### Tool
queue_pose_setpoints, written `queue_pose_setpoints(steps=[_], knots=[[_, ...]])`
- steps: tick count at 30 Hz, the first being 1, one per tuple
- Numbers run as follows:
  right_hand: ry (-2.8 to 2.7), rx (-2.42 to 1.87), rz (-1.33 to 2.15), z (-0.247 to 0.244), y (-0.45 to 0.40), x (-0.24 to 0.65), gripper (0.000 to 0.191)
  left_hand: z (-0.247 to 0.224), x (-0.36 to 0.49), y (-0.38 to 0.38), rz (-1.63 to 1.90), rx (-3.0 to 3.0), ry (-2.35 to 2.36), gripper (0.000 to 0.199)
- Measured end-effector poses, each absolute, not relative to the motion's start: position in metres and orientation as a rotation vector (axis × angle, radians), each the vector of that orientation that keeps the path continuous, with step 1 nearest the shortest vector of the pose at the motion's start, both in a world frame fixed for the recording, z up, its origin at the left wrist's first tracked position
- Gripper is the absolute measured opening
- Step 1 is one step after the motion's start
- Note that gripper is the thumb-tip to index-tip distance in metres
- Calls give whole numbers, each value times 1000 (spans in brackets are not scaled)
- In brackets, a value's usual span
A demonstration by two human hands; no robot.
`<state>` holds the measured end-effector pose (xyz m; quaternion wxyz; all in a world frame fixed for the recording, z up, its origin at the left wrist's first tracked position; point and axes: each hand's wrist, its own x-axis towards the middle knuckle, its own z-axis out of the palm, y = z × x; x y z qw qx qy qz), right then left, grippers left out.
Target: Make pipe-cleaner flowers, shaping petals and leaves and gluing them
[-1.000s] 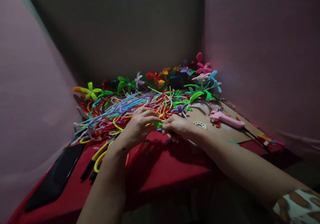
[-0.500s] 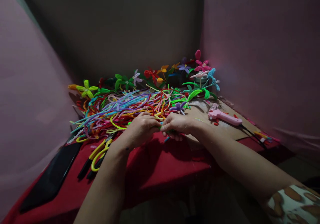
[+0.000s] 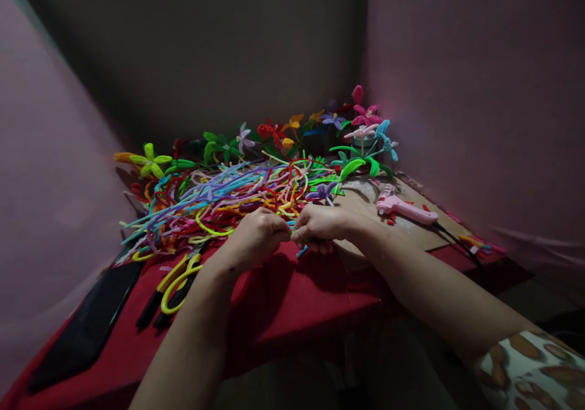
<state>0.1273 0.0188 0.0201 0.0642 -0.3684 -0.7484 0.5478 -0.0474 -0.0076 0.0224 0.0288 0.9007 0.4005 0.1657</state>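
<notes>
Both my hands meet over the front edge of the pipe cleaner pile (image 3: 219, 194). My left hand (image 3: 259, 232) is closed in a pinch, its fingertips almost touching the right ones. With fingers curled, my right hand (image 3: 317, 224) grips a pipe cleaner, mostly hidden; a blue end (image 3: 302, 251) sticks out below, and a little green shows in the grip. The left fingertips pinch at the same spot, where the held piece is too small to see well. Just behind the right hand lies a purple pipe cleaner flower (image 3: 322, 192).
Yellow-handled scissors (image 3: 176, 288) and black pliers-like handles lie left of my left forearm, beside a dark flat object (image 3: 86, 325). A pink glue gun (image 3: 406, 208) rests on a cardboard sheet (image 3: 429, 236) at right. Finished flowers (image 3: 269, 133) stand along the back of the red cloth (image 3: 283, 312).
The view has shifted slightly, so the table's things sit a little further left. My hands stay together, and the gap between their fingertips looks slightly changed.
</notes>
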Motion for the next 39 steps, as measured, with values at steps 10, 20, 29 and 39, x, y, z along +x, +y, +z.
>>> queue_pose_setpoints(steps=[10,20,29,39], knots=[[-2018,-1068,1618,20,19,128,35,26,-48,-5,557,2642,1335,18],[-1750,-987,1451,20,23,128,24,31,-50,-5,634,2528,1518,16],[-1794,-1050,1362,24,19,126,11,33,-52,-5,665,2420,1626,17],[-1814,-1069,1070,6,29,121,8,31,-54,-3,713,2389,1674,18]])
